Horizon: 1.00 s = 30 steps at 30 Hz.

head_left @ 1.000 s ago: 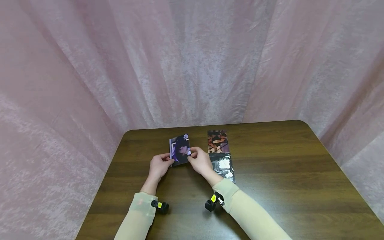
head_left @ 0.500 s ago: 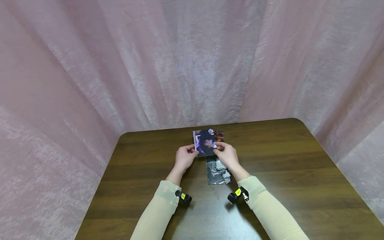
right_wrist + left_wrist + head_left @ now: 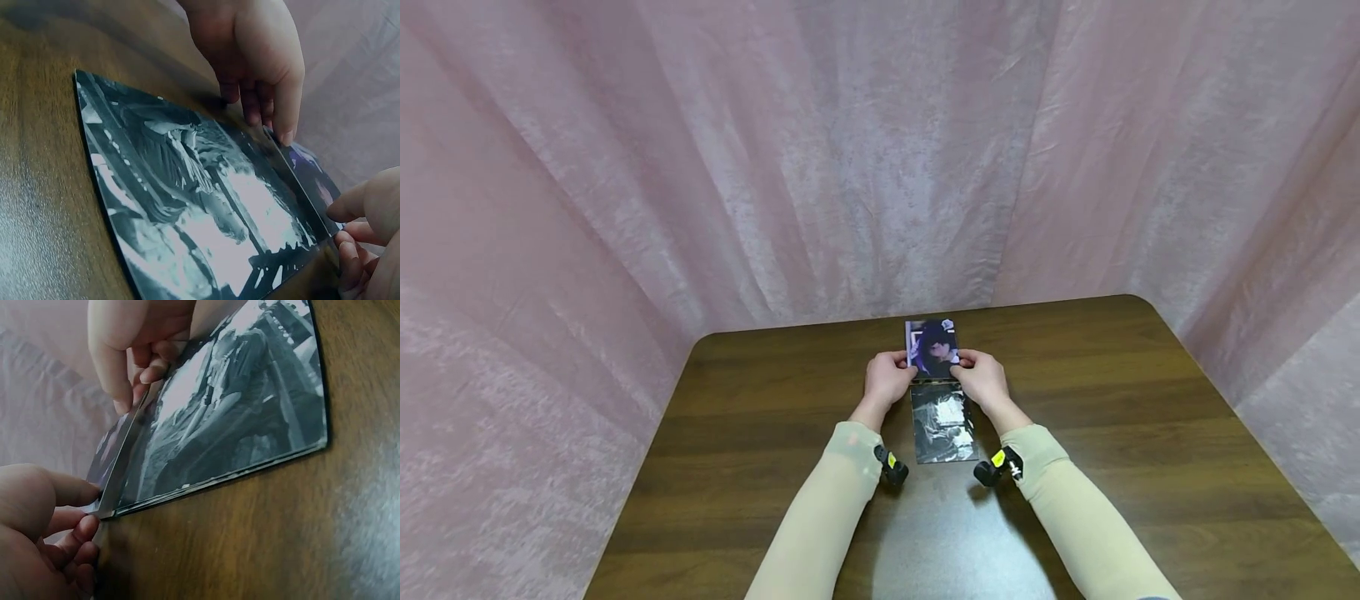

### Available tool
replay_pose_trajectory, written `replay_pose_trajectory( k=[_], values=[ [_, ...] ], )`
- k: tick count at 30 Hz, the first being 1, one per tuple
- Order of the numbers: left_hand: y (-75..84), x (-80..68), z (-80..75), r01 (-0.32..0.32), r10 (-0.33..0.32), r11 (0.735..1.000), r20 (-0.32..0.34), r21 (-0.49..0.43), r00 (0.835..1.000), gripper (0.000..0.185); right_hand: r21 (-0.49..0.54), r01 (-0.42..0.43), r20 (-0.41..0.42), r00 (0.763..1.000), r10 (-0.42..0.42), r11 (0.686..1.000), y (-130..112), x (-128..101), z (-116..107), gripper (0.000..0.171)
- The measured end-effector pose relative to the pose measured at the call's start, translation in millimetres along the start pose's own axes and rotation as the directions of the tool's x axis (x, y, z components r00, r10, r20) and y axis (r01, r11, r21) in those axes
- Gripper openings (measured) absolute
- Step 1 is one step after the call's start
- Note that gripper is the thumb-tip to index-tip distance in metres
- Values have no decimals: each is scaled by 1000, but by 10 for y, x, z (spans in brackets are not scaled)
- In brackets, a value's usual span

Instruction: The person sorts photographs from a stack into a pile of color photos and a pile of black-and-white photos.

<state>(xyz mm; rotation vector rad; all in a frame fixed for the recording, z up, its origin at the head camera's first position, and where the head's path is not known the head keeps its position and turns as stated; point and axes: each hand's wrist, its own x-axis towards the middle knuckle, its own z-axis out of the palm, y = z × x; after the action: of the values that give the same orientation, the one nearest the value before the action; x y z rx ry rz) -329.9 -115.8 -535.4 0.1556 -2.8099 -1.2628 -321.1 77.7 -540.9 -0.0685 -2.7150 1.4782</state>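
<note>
From the head camera, both hands meet at the far middle of the brown wooden counter (image 3: 1112, 392); the left hand (image 3: 887, 379) pinches the left edge of a purple photo card (image 3: 932, 346), and the right hand (image 3: 982, 379) pinches its right edge, so the fingers of each are curled onto that card; the card is held face up, low over the counter; just nearer the person lies a black-and-white photo card (image 3: 942, 423), flat on the wood between the two forearms; a thin strip of something shows under the purple card's near edge, too small to tell; pale sleeves (image 3: 827, 517) cover both arms, each with a small black wrist camera (image 3: 891, 467) beside the cuff; a pink curtain (image 3: 700, 167) hangs behind and to both sides of the counter.

From the left wrist, the left hand (image 3: 44, 537) fills the lower left corner, its fingers (image 3: 84, 528) clamped on the corner of the purple photo card (image 3: 111, 450); the right hand (image 3: 134, 347) grips the opposite edge from above; the black-and-white photo card (image 3: 237, 400) lies flat on the counter (image 3: 300, 531), its near edge just beside the held card.

From the right wrist, the black-and-white photo card (image 3: 187, 187) spreads across the counter (image 3: 37, 169); the left hand (image 3: 256, 56) reaches down with fingers (image 3: 284, 115) on the far edge of the purple photo card (image 3: 309, 172); the right hand (image 3: 372, 231) pinches the near edge at lower right.
</note>
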Motion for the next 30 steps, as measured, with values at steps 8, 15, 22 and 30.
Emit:
replay_pose_trajectory(
  k=[8, 15, 22, 30],
  values=[
    [48, -65, 18, -31, 32, 995, -10, 91, 999, 38, -44, -16, 10, 1000, 16, 999, 9, 10, -23, 48],
    [22, -68, 12, -30, 30, 993, -3, 116, 1000, 39, -61, 1, 12, 1000, 0, 998, -5, -17, -15, 46],
    [21, -87, 12, -25, 26, 993, -9, 118, 1000, 38, -76, 0, 20, 1000, 2, 997, 3, -10, -10, 47],
    [9, -87, 19, -21, 25, 993, -31, 112, 999, 35, -76, -2, 28, 1000, 4, 997, 7, 13, -6, 47]
  ],
)
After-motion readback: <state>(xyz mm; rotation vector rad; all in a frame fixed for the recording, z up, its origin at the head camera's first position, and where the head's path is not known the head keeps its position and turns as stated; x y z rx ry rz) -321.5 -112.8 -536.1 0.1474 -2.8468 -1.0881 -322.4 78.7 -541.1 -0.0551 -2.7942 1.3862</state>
